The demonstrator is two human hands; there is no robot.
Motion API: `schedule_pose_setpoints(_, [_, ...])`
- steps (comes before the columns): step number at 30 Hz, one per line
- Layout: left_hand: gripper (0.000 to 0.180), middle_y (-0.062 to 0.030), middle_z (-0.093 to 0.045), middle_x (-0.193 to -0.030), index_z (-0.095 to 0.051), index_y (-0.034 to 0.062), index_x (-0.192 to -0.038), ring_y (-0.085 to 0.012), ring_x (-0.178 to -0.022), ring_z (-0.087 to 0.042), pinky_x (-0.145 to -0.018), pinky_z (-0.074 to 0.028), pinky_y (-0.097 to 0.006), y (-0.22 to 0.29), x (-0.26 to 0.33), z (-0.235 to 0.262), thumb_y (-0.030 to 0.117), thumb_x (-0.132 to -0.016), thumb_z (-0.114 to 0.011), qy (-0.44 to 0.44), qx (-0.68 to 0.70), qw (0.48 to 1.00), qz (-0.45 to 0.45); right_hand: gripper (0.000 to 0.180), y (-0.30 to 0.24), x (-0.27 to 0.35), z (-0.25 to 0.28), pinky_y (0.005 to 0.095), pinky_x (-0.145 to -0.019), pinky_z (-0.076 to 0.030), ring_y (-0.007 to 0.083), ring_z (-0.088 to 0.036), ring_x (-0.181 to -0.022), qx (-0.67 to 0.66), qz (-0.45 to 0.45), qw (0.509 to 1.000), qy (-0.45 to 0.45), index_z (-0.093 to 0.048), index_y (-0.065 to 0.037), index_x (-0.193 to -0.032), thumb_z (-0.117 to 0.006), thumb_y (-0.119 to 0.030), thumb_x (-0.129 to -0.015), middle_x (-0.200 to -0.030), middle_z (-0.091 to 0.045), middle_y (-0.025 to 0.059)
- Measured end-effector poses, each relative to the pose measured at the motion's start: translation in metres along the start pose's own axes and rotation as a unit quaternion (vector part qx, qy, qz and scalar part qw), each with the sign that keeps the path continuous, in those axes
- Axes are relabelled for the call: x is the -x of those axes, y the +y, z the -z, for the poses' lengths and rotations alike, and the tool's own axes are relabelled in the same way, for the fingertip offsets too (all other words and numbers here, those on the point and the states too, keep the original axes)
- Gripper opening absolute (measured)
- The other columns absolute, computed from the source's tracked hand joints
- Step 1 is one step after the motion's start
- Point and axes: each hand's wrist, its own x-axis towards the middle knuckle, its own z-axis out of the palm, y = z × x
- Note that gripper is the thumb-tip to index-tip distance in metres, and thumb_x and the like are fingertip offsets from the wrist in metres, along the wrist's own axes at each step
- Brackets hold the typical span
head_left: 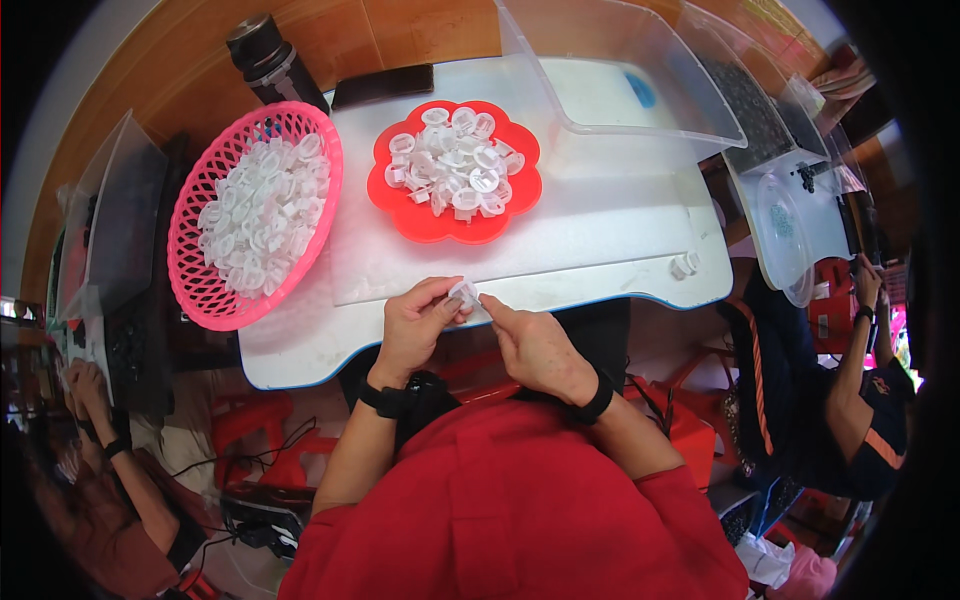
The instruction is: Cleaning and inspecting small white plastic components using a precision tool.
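Just over the table's near edge, my left hand (418, 322) pinches a small translucent white plastic part (463, 292) between thumb and fingers. My right hand (542, 348) is closed, its index finger and thumb meeting the same part from the right. The part's finer details are too small to make out. Beyond my hands, a red scalloped plate (455, 228) carries a heap of similar white parts (455, 160). To its left, a pink lattice basket (185, 262) is filled with many more of them.
One loose white part (685, 265) lies near the right corner of the white table (600, 235). A clear plastic bin (640, 130) stands at the back right. At the back left are a black bottle (275, 65) and a dark flat case (383, 86). People work on both sides.
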Motion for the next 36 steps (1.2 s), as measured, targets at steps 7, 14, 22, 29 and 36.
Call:
schedule_pose_setpoints(7, [0.024,-0.0086,-0.059,-0.101,-0.059,-0.0047,-0.109,-0.0107,-0.079,-0.058,-0.071,-0.05,-0.022,0.002,0.0,0.001,0.002,-0.087,-0.058,-0.021,0.008,1.0,-0.008,0.039,0.004,-0.003,0.003,0.0461,-0.06,-0.045,0.04,-0.058,-0.067,0.047,0.044,0.998,-0.024,-0.047,0.005,-0.12,-0.05,-0.003,-0.081,-0.074,-0.059,0.024])
schedule_pose_setpoints(14, [0.022,-0.0076,-0.06,-0.099,-0.06,-0.0045,-0.107,-0.0109,-0.079,-0.059,-0.072,-0.05,-0.022,0.005,0.001,0.0,0.002,-0.086,-0.058,-0.027,-0.014,0.999,-0.015,0.036,-0.01,-0.013,0.015,0.0477,-0.06,-0.045,0.0407,-0.058,-0.065,0.125,0.03,0.987,-0.093,-0.048,0.006,-0.114,-0.048,-0.002,-0.079,-0.068,-0.059,0.0243])
schedule_pose_setpoints(22, [0.025,-0.0081,-0.062,-0.096,-0.057,-0.0048,-0.11,-0.0109,-0.079,-0.059,-0.073,-0.05,-0.023,-0.002,0.001,0.002,-0.001,-0.086,-0.056,-0.023,0.002,1.0,-0.003,0.038,-0.011,-0.017,0.014,0.0483,-0.06,-0.046,0.0414,-0.059,-0.065,0.149,0.021,0.983,-0.11,-0.047,0.006,-0.114,-0.048,0.0,-0.077,-0.069,-0.06,0.0247])
schedule_pose_setpoints(29, [0.028,-0.0108,-0.064,-0.094,-0.055,-0.006,-0.112,-0.0132,-0.083,-0.061,-0.075,-0.052,-0.025,-0.002,0.002,-0.002,0.0,-0.085,-0.059,-0.003,0.018,1.0,-0.014,0.033,0.003,0.003,-0.003,0.0422,-0.057,-0.046,0.0353,-0.061,-0.062,-0.111,-0.012,0.994,-0.008,-0.047,0.001,-0.12,-0.043,-0.006,-0.088,-0.066,-0.059,0.0205])
schedule_pose_setpoints(36, [0.028,-0.0114,-0.061,-0.1,-0.055,-0.0066,-0.11,-0.016,-0.09,-0.061,-0.081,-0.052,-0.026,0.001,0.002,-0.007,-0.007,-0.082,-0.06,0.005,0.028,1.0,-0.009,0.041,-0.001,0.006,-0.01,0.0262,-0.06,-0.045,0.0121,-0.053,-0.059,-0.192,-0.099,0.976,-0.024,-0.044,-0.002,-0.131,-0.041,-0.007,-0.091,-0.064,-0.055,0.0049])
